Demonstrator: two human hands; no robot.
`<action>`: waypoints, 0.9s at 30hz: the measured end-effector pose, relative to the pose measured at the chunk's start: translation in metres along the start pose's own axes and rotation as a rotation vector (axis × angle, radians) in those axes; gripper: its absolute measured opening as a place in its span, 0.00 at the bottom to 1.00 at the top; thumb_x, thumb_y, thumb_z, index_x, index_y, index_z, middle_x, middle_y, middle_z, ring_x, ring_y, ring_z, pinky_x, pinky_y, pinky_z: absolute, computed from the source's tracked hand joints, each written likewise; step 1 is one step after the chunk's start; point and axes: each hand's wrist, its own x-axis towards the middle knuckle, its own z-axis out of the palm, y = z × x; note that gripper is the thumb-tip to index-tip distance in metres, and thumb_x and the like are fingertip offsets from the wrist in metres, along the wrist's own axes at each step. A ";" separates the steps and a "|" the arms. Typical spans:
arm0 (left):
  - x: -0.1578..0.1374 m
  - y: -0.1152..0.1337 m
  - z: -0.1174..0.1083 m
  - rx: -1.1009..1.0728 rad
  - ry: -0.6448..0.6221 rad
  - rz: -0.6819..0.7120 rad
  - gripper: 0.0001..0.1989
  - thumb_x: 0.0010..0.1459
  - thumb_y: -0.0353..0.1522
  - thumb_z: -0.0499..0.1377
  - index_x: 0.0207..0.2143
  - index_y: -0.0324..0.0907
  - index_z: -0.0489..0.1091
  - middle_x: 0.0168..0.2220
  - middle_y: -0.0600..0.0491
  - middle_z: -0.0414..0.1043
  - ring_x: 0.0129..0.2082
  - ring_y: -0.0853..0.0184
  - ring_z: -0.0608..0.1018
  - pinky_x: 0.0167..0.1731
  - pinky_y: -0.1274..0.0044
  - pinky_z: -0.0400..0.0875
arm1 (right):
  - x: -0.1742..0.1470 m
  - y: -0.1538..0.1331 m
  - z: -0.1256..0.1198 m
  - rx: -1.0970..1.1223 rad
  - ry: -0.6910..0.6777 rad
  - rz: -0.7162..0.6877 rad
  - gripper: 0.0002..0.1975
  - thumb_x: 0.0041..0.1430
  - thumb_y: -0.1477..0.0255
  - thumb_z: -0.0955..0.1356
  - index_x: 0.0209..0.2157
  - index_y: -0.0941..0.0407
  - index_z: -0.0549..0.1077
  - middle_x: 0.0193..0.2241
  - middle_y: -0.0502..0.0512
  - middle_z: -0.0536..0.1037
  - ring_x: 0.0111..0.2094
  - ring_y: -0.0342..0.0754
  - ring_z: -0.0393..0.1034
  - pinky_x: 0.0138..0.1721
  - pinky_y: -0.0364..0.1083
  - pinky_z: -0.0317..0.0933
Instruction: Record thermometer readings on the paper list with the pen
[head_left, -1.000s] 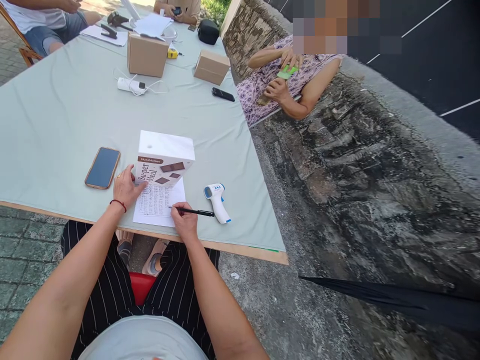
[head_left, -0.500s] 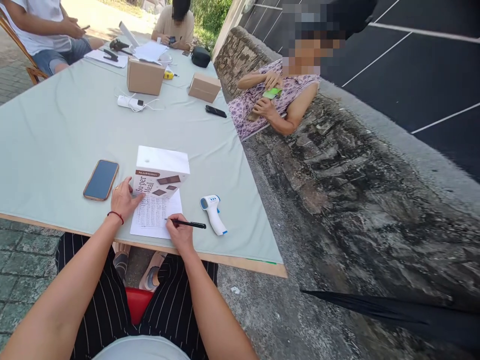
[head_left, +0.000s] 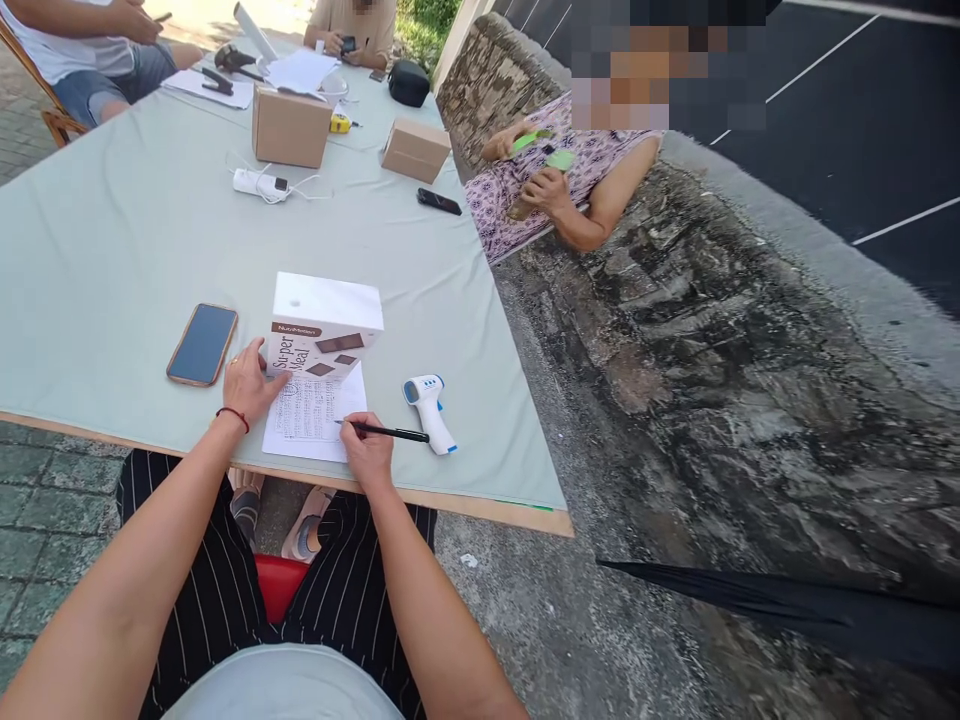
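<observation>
My right hand (head_left: 367, 448) grips a black pen (head_left: 396, 432), its tip on a printed sheet of paper (head_left: 324, 446) near the table's front edge. My left hand (head_left: 252, 384) lies open at the sheet's left side, thumb stretched onto the paper and fingers by the lower left corner of a white box (head_left: 328, 300). That box stands over the sheet's upper part and carries brown "NutriMotion" and "Super Meal" lettering. Left of my left hand lies a smartphone (head_left: 202, 344). A white and blue infrared thermometer (head_left: 430, 412) lies right of the pen.
The cloth-covered table (head_left: 135, 260) holds two cardboard boxes (head_left: 291, 128), a white device with cables (head_left: 259, 184), a black phone (head_left: 439, 202) and a black case (head_left: 409, 84). One person (head_left: 600, 170) sits at the right with green items in hand; two others sit at the far end.
The view has tilted slightly, so the table items sit higher. My pen has shifted slightly right on the sheet and lies flatter. The person at right has moved their hands apart.
</observation>
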 end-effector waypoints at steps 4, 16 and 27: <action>0.000 0.001 0.000 0.002 -0.001 -0.011 0.30 0.53 0.40 0.64 0.55 0.37 0.61 0.38 0.48 0.73 0.42 0.55 0.76 0.41 0.67 0.67 | 0.000 -0.001 0.000 -0.020 -0.007 -0.010 0.09 0.43 0.63 0.65 0.25 0.54 0.71 0.20 0.48 0.70 0.23 0.44 0.61 0.28 0.45 0.59; -0.001 0.004 -0.002 0.020 -0.022 -0.018 0.30 0.54 0.40 0.63 0.56 0.37 0.60 0.38 0.48 0.73 0.42 0.56 0.75 0.39 0.68 0.67 | 0.000 0.003 -0.001 -0.118 -0.022 -0.031 0.09 0.46 0.64 0.64 0.25 0.54 0.71 0.20 0.47 0.70 0.24 0.45 0.63 0.30 0.45 0.59; -0.001 0.004 -0.002 0.020 -0.018 -0.011 0.29 0.54 0.40 0.63 0.55 0.37 0.61 0.38 0.48 0.73 0.42 0.56 0.75 0.39 0.68 0.66 | -0.001 -0.004 -0.002 -0.049 0.010 -0.009 0.09 0.44 0.64 0.64 0.25 0.54 0.70 0.21 0.47 0.71 0.24 0.44 0.62 0.30 0.45 0.60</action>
